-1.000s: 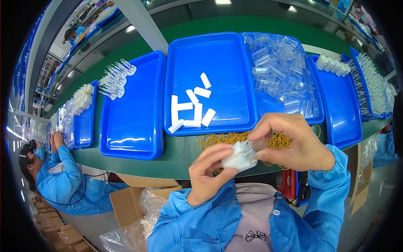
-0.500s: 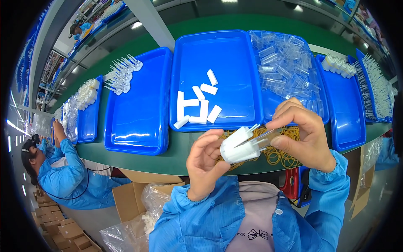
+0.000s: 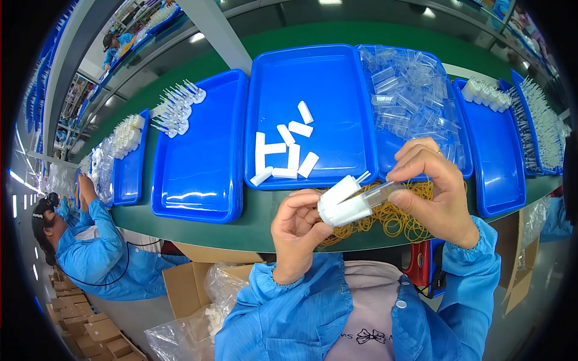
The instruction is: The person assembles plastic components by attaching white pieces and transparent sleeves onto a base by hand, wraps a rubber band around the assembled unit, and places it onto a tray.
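My left hand (image 3: 295, 231) grips the base of a white plastic cluster (image 3: 342, 207), its fingers and thumb closed round it. Blocky white arms and thin prongs stick out of the cluster toward the right. Between the thumb and fingers of my right hand (image 3: 433, 192) is a clear plastic sleeve (image 3: 380, 194). The sleeve's near end meets one arm of the cluster; how far it goes over that arm is hard to see. Both hands are above the front edge of the table, over a heap of yellow rubber bands (image 3: 400, 219).
A blue tray (image 3: 307, 78) with several white blocks (image 3: 293, 157) lies ahead. Beside it, another holds clear sleeves (image 3: 409, 90). White pronged parts (image 3: 176, 111) sit in a left tray (image 3: 195, 174). A co-worker (image 3: 99, 246) is at the left. Open cardboard boxes (image 3: 186, 286) stand below the table.
The cluster and sleeve have tilted slightly. My right fingertips are now at the sleeve's outer end, a little further from the cluster. The trays look the same.
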Motion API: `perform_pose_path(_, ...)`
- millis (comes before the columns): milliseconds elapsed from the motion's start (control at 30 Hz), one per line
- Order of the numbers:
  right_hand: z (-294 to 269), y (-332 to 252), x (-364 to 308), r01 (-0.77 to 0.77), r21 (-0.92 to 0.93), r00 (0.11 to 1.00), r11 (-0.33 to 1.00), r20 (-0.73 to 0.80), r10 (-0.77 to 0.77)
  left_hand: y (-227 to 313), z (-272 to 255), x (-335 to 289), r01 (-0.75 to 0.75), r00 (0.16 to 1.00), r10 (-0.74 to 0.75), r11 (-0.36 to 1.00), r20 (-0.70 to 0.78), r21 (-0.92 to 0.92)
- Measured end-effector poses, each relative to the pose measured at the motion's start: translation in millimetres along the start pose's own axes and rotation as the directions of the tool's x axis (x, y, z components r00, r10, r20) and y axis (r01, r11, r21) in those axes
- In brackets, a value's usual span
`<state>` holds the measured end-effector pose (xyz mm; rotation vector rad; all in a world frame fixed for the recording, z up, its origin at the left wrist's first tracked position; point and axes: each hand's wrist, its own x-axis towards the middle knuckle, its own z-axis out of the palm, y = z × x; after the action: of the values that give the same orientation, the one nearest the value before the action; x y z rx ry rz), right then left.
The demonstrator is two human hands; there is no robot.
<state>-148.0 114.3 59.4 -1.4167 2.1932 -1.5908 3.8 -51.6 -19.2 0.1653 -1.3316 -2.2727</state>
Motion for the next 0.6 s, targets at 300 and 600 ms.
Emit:
perform_pose_path(300, 10, 0, -1, -0.063, 0.16, 0.998, 0.985, 0.023, 0.06, -2, 3, -3, -0.048, 0.998, 0.047, 0.999, 0.045, 0.025)
perform_pose_path(600, 18, -13, -4, -0.015, 0.103, 0.996, 0.995, 0.09, 0.006, 0, 4, -11, -0.015, 1.0, 0.016, 0.998, -0.019, 0.06)
